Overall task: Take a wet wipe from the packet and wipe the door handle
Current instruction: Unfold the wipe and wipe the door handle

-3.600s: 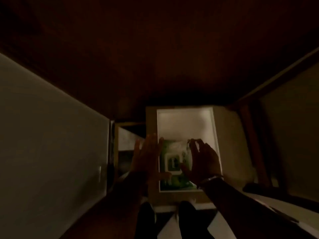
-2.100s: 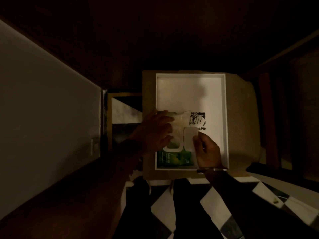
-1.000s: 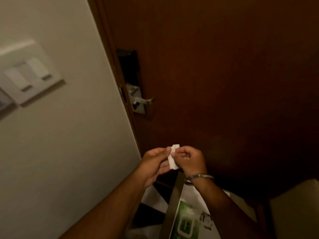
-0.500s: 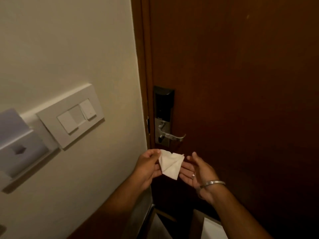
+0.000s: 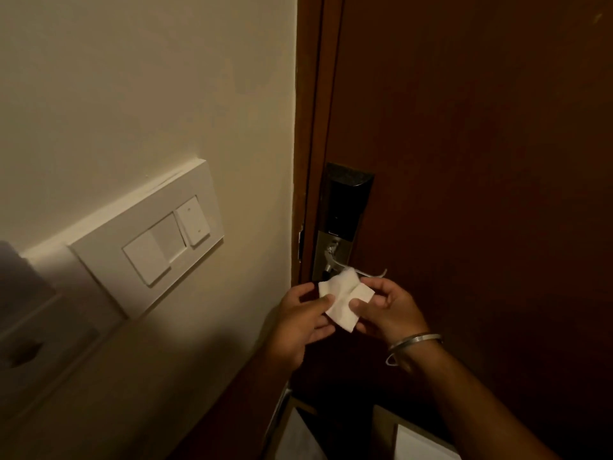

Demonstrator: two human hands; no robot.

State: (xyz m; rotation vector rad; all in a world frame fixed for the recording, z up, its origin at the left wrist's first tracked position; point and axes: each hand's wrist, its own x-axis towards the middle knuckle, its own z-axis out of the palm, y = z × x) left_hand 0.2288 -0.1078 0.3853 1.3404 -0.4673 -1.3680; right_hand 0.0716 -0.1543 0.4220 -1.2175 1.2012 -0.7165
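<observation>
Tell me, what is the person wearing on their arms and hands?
Both arms are bare, with no sleeves and no gloves in view. The right hand has a thin, shiny metal bangle round its wrist. The left hand and its wrist wear nothing that shows. The light is dim, so tiny things like rings cannot be made out.

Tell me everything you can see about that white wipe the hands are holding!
The wet wipe is a small white sheet, soft and thin-looking, partly unfolded, with creases across its middle. The left hand pinches its left edge and the right hand pinches its right side, so it hangs spread between them. It sits just in front of the silver door handle, hiding part of it. Whether it touches the handle is unclear.
</observation>
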